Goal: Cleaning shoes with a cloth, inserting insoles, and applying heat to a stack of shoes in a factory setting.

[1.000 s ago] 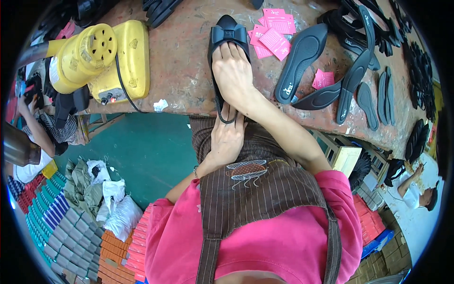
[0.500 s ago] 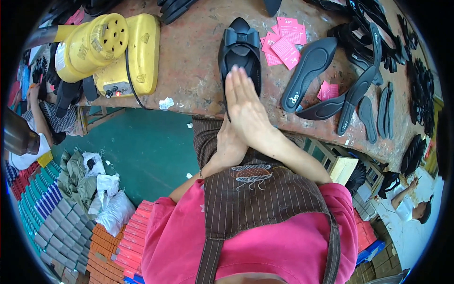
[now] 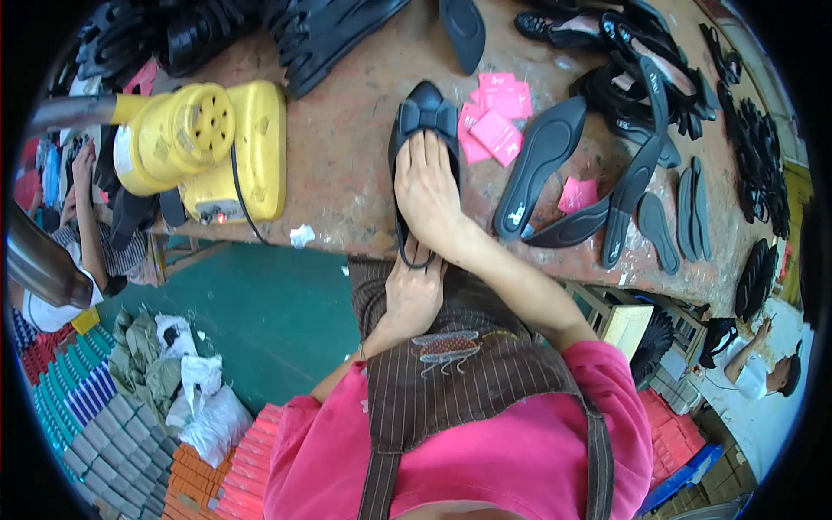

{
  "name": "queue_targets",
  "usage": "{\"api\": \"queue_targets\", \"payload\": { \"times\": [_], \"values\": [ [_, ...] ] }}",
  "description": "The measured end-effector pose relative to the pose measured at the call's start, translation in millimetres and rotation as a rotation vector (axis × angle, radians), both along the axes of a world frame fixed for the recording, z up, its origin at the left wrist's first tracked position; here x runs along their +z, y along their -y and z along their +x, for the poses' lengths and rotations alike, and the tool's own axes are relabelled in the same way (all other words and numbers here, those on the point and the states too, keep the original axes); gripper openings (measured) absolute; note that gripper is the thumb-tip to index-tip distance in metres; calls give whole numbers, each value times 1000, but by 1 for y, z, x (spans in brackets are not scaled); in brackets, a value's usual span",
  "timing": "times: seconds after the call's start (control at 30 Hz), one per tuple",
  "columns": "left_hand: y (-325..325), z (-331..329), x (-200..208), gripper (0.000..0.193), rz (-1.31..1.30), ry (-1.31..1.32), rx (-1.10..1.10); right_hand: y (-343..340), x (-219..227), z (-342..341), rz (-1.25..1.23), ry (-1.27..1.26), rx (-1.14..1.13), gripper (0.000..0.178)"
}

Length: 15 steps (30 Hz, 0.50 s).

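A black flat shoe (image 3: 425,95) with a bow on its toe lies on the workbench, toe pointing away from me. My right hand (image 3: 429,195) rests inside it, palm down. Its fingers are stretched out flat and their tips reach the opening behind the bow. At the heel end, by the bench's near edge, my left hand (image 3: 414,295) has its fingers closed at the shoe's back rim; its fingertips are partly hidden. The insole inside is covered by my right hand. To the right lies a loose black insole (image 3: 539,165), beside several pink cards (image 3: 498,137).
A yellow machine (image 3: 260,156) with a cable stands on the workbench (image 3: 338,173) at left. More black insoles (image 3: 659,232) and shoes (image 3: 650,52) lie at right, with dark soles (image 3: 329,52) at the back. Stacked boxes (image 3: 113,425) fill the lower left. Other people sit at both sides.
My right hand's fingers have slid farther toward the toe, up to the bow. More of my left hand now shows at the heel. The whole view has shifted slightly.
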<state>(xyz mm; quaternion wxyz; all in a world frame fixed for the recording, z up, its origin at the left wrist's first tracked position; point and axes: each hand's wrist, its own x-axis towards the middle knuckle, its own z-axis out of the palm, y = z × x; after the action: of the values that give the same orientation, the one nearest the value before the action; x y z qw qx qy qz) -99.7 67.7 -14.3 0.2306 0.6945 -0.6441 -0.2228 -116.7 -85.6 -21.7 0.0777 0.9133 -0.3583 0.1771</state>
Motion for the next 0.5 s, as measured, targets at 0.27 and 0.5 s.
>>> {"api": "queue_targets", "payload": {
  "times": [0.27,0.5],
  "values": [
    [5,-4,6,72,-27,92,25,21,-14,0,274,76,70,22],
    [50,44,14,84,-391,-59,300,151,76,4,620,502,-158,27]
  ]
}}
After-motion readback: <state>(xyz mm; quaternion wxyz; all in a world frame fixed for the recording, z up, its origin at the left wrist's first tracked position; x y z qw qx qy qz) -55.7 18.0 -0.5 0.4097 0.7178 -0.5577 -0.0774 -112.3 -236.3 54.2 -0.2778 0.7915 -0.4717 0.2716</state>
